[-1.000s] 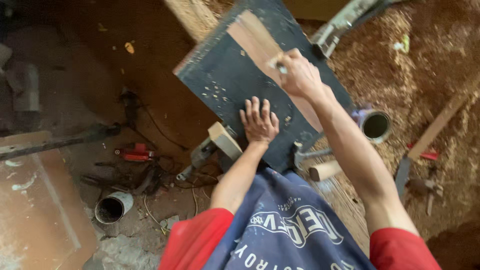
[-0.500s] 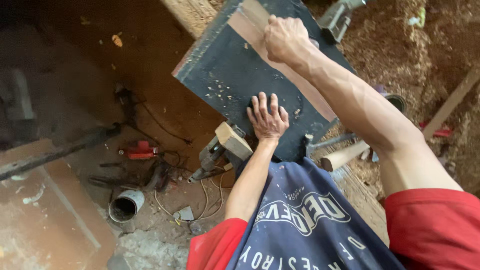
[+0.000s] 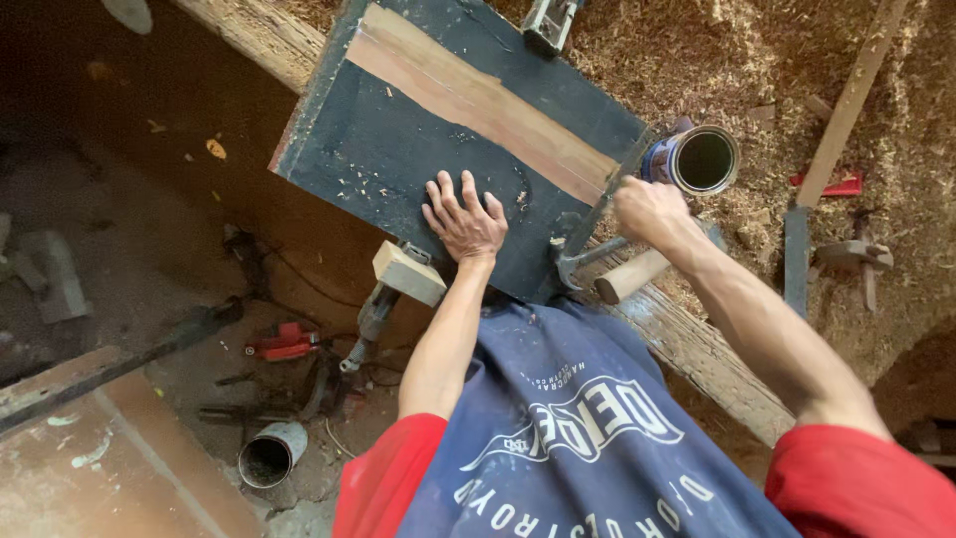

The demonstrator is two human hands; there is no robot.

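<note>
The dark board lies across the beam, a bare wood stripe running along it. Left hand is spread flat on it, fingers open. Right hand, up on the stripe a moment ago, has dropped to the near corner, closed (around what is hard to make out) beside the can and hammer.

Your right hand has pulled back from the far end of the board to its near right edge, baring the scraped strip.
</note>
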